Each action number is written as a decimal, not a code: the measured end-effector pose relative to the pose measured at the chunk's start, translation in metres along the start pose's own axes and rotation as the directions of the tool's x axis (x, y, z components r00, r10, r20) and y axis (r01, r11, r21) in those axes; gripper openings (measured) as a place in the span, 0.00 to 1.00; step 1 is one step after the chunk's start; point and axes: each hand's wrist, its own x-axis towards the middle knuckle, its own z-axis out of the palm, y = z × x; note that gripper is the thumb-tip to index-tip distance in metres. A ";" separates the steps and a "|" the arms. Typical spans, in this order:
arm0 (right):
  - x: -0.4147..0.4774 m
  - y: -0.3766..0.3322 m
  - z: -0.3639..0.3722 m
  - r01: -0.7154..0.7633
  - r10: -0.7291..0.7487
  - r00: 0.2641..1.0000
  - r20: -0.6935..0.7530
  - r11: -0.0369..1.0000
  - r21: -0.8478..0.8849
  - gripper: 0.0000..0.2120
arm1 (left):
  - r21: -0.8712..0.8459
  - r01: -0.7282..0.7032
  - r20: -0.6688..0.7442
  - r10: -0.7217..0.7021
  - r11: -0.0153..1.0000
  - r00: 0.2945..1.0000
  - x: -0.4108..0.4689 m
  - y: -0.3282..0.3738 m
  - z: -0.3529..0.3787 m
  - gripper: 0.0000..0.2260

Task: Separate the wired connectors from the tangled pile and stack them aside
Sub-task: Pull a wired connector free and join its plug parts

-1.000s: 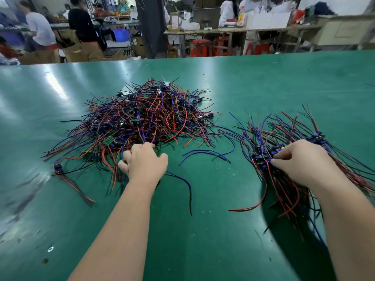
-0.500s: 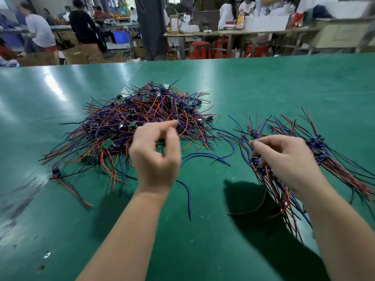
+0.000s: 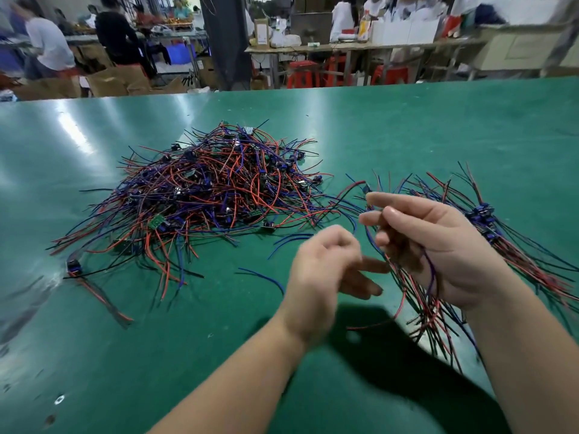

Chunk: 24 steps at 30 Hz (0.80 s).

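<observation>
The tangled pile (image 3: 213,189) of red, blue and black wired connectors lies on the green table (image 3: 407,126), left of centre. The sorted stack (image 3: 501,242) lies at the right, its blue connectors bunched together and its wires fanned out. My right hand (image 3: 438,245) hovers above the stack's left side, palm turned left and fingers loosely curled. A wired connector's purple-blue lead (image 3: 431,274) runs across its palm. My left hand (image 3: 322,270) is blurred just left of it, fingers curled, nearly touching the right. What it pinches is hidden.
A stray wired connector (image 3: 73,265) lies at the pile's left edge, and loose blue wires (image 3: 263,277) lie in front of the pile. Beyond the table's far edge, people work at benches among cardboard boxes and red stools.
My left hand has moved right from the pile's near edge to meet my right hand. My right hand has lifted off the sorted stack and turned its palm, with a lead now across it.
</observation>
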 end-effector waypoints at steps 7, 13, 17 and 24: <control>-0.011 0.009 0.006 0.015 0.049 0.903 0.428 0.989 -0.145 0.13 | -0.392 0.156 -0.144 -0.228 0.907 0.963 0.018 0.009 -0.018 0.19; -0.012 0.012 0.004 -0.041 0.310 0.819 0.482 0.870 -0.491 0.12 | -0.363 0.096 -0.099 -0.141 0.927 0.985 0.015 0.016 -0.027 0.15; -0.005 0.013 0.005 -0.091 0.204 0.957 0.204 0.884 -0.459 0.13 | -0.091 0.080 -0.166 -0.094 0.993 0.982 0.015 0.015 -0.028 0.20; 0.000 0.024 0.007 -0.088 0.153 0.983 0.097 0.872 -0.482 0.17 | 0.427 0.131 -0.064 -0.115 0.895 0.991 0.009 -0.002 -0.027 0.43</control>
